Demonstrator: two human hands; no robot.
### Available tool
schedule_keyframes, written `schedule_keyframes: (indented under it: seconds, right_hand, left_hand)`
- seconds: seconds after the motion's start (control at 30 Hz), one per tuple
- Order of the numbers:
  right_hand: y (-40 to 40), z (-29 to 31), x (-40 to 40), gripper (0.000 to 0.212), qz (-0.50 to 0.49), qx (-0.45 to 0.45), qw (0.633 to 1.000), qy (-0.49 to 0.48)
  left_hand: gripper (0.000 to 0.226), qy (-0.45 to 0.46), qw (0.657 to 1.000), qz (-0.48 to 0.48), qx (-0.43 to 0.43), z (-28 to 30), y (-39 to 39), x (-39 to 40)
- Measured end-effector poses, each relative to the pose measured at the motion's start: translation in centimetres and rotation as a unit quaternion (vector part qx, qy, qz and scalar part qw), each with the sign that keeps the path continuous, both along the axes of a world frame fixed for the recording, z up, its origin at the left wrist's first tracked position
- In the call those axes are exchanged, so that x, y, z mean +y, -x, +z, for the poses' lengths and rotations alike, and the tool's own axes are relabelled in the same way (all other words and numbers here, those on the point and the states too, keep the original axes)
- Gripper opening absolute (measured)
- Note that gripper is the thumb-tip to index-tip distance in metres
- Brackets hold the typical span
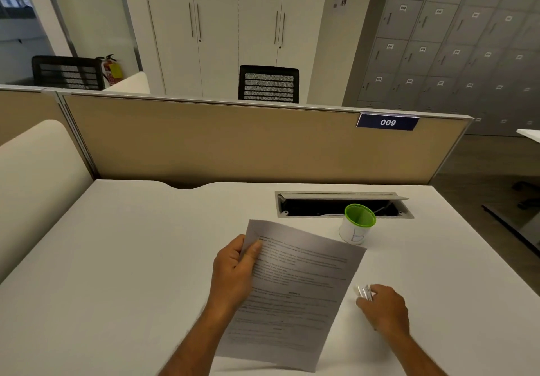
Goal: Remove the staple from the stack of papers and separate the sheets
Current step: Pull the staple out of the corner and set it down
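1 white desk [117, 258] backed by 1 tan partition [219, 141] carrying 1 "009" plate [387, 122]; 2 black chairs beyond. 1 open cable tray [342, 204] sits behind 1 green-rimmed cup [357, 223]. 1 stack of papers [295, 293] is above the desk's near middle, pinched by the left hand [233, 270], thumb on top. The right hand [382, 307] curls around 1 small pale object [363, 291], too blurred to identify.

Office — desk partition [233, 141], lockers [455, 54], cabinets [219, 24].
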State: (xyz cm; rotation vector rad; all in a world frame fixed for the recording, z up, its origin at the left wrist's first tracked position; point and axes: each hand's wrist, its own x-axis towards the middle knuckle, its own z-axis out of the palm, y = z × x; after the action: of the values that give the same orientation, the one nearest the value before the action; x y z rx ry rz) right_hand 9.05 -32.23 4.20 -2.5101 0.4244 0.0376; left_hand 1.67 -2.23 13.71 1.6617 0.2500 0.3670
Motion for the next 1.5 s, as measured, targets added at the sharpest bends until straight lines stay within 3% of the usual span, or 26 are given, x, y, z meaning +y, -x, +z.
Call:
schedule_keyframes:
  seconds: [0.2,0.4,0.43,0.5,0.57,0.6,0.67,0.8,0.93,1.0,1.27,1.5]
  right_hand:
    - [0.8,-1.8,0.5,0.039,0.004,0.019,0.999,0.032]
    - [0.8,-1.6,1.2,0.032,0.032,0.015,0.996,0.082]
    - [0.8,-1.2,1.4,0.034,0.027,-0.019,0.998,0.049]
    - [1.0,0.2,2.3,0.029,0.033,-0.092,0.979,-0.182]
    - [1.6,1.9,3.6,0.033,0.107,-0.076,0.885,-0.447]
    - [2.1,2.5,4.0,0.040,0.156,-0.057,0.841,-0.514]
    - [3.4,3.4,5.1,0.042,0.234,-0.039,0.814,-0.531]
    - [4.7,3.8,7.1,0.019,0.167,-0.128,0.861,-0.462]
    - [5.0,4.1,8.3,0.008,0.120,-0.194,0.870,-0.437]
    - [5.2,3.8,8.5,0.009,0.104,-0.202,0.875,-0.426]
    - [5.3,1.9,8.9,0.013,0.064,-0.153,0.924,-0.346]
    - [3.2,2.4,7.9,0.016,0.078,-0.084,0.938,-0.328]
  left_hand:
    - [0.017,0.023,1.000,0.006,-0.003,-0.5,-0.1,0.0]
    - [0.028,0.040,0.999,0.010,-0.016,-0.7,0.1,0.2]
    - [0.028,0.043,0.999,0.012,-0.018,-0.7,0.1,0.3]
    - [0.022,0.047,0.998,0.015,-0.025,-0.9,0.1,0.3]
    - [0.019,0.054,0.998,0.019,-0.035,-1.0,0.1,0.4]
    - [0.019,0.058,0.997,0.024,-0.041,-1.0,0.1,0.4]
    - [0.021,0.062,0.996,0.039,-0.053,-0.9,0.3,0.2]
    - [0.018,0.047,0.991,0.082,-0.098,-0.9,0.7,-0.1]
    - [0.012,-0.010,0.983,0.102,-0.149,-1.2,1.5,-0.4]
    - [0.021,-0.035,0.982,0.097,-0.156,-1.9,2.0,-0.7]
    - [0.036,-0.087,0.992,0.054,-0.070,-6.3,1.8,-0.3]
    - [0.024,-0.111,0.990,0.089,-0.008,-5.9,0.5,0.8]
